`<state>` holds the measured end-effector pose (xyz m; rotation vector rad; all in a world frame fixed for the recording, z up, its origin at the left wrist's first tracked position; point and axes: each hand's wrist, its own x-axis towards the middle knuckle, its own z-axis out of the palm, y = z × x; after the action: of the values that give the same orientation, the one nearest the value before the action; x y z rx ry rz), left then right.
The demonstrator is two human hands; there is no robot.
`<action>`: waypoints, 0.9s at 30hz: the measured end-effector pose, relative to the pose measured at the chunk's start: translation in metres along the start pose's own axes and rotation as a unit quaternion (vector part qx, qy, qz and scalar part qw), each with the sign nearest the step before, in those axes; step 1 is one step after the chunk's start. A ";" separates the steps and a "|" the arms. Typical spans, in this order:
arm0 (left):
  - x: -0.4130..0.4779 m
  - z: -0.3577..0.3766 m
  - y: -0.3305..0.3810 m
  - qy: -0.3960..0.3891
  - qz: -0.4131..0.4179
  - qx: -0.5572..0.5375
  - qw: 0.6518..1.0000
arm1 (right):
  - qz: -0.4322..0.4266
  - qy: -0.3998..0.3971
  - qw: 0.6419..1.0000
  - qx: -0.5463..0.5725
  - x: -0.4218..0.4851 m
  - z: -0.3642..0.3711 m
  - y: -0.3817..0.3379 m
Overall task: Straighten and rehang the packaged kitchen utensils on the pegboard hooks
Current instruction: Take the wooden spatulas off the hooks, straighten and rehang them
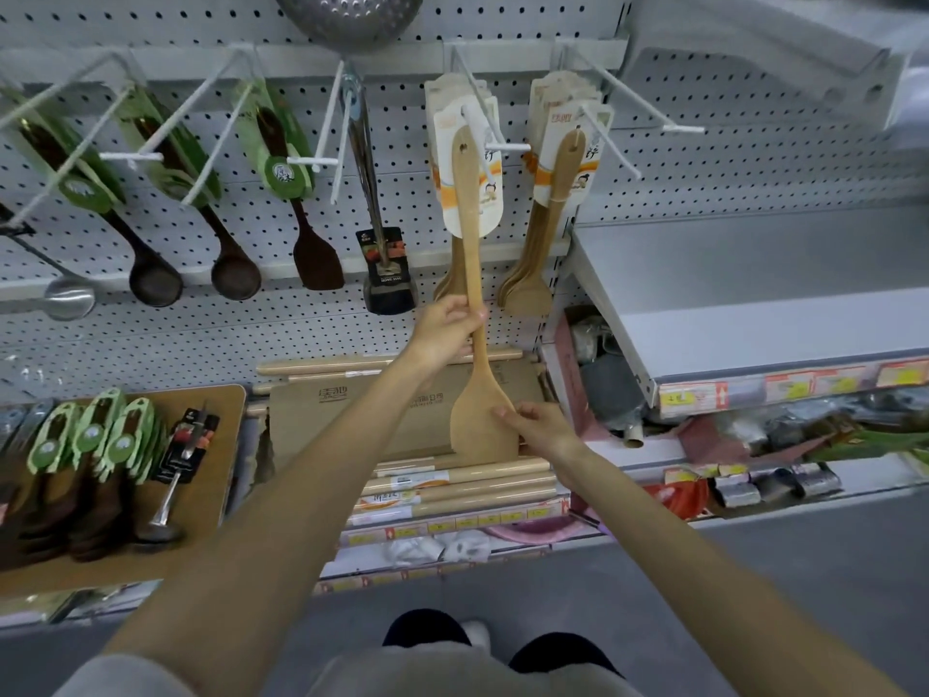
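A bare wooden spatula (pixel 476 274) stands upright in front of the pegboard (pixel 281 324), its holed handle end up by a white hook (pixel 485 143). My left hand (pixel 447 329) grips the handle at mid-length. My right hand (pixel 540 427) pinches the lower right edge of the broad blade. Behind the spatula hang carded wooden spatulas (pixel 467 193) on that hook, and a second bunch (pixel 553 203) hangs on the hook to the right.
Dark wooden ladles and a turner in green cards (pixel 281 158) hang at left, tongs (pixel 387 264) in the middle. Rolling pins (pixel 452 480) and a cardboard box (pixel 347 410) lie on the shelf below. A board at lower left holds more carded utensils (pixel 105 435). A grey shelf (pixel 754 314) juts out at right.
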<state>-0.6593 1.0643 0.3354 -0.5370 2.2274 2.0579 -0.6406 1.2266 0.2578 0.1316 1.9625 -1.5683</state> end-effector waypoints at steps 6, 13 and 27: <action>-0.014 -0.005 -0.024 -0.028 -0.052 0.085 0.995 | 0.025 0.021 0.999 -0.024 0.004 0.003 0.010; -0.047 -0.009 -0.046 -0.028 -0.014 0.214 0.976 | 0.018 -0.015 0.997 -0.079 -0.006 -0.006 0.022; -0.166 -0.043 -0.085 0.113 0.009 0.517 0.848 | -0.218 -0.117 0.834 -0.493 -0.036 0.024 -0.009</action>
<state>-0.4704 1.0537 0.3051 -0.6196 2.9751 0.5336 -0.6056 1.2132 0.2815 -0.9363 2.4271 -0.5512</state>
